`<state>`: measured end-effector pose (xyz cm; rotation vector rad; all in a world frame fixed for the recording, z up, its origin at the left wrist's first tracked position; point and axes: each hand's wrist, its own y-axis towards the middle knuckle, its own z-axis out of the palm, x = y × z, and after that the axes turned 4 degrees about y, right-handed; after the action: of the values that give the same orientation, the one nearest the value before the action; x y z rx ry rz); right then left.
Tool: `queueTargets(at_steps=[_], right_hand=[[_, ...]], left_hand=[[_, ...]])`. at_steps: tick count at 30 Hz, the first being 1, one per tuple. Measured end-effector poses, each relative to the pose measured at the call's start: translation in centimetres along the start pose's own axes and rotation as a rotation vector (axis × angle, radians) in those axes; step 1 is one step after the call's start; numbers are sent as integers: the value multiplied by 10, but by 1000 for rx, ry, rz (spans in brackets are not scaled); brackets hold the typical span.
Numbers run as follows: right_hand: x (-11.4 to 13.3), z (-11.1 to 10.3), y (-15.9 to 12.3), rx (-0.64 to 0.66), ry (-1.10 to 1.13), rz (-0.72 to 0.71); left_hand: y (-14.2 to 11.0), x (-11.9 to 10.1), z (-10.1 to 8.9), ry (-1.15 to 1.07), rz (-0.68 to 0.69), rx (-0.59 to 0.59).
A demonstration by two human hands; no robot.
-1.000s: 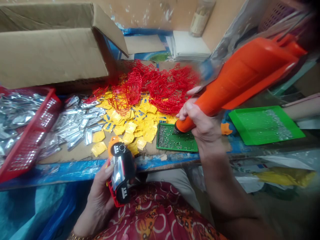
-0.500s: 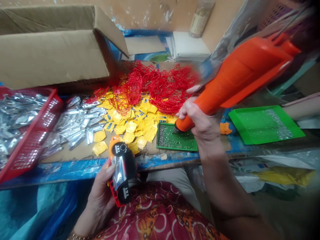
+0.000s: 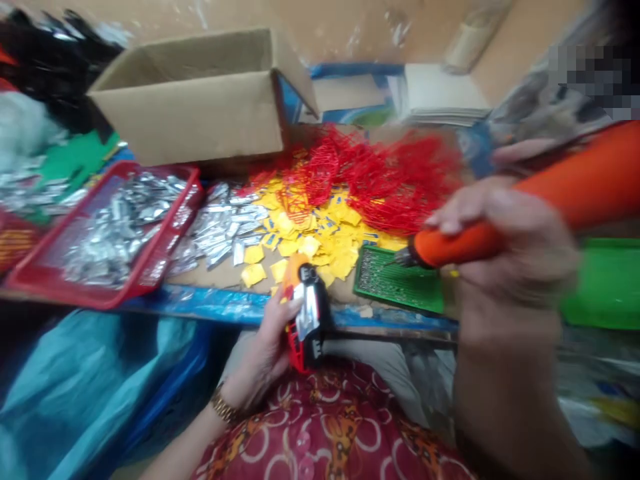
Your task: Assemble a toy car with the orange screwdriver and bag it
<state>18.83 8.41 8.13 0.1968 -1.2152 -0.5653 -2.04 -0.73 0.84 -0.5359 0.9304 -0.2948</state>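
My left hand is closed round a toy vehicle with a black, silver, red and orange body, held over my lap just below the bench edge. My right hand grips an orange electric screwdriver, lifted clear of the bench. Its tip points left and hangs just above a small green screw tray. The view is blurred by motion.
Piles of yellow parts, red wire-like frames and silver pieces lie on the bench. A red basket holds more silver pieces. A cardboard box stands behind. A green tray sits at the right, blue plastic at lower left.
The camera has swung left and the picture has blurred. The screwdriver has lifted off the green screw tray and tilted nearer to level. The toy stays in my left hand.
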Motion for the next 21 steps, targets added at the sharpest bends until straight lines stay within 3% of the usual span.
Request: queueTargets(at_steps=[3,8,13,21], right_hand=[[19,16,-2,55,161,71],[34,43,-22,149,262,112],[39,51,-32,281,306,152],[44,63,-31,223,210,161]], left_hand=[[0,1,7,37,16,43],[-5,5,3,91,58,30],[-6,7,5,49,13,96],[-5,12,7,29,17,126]])
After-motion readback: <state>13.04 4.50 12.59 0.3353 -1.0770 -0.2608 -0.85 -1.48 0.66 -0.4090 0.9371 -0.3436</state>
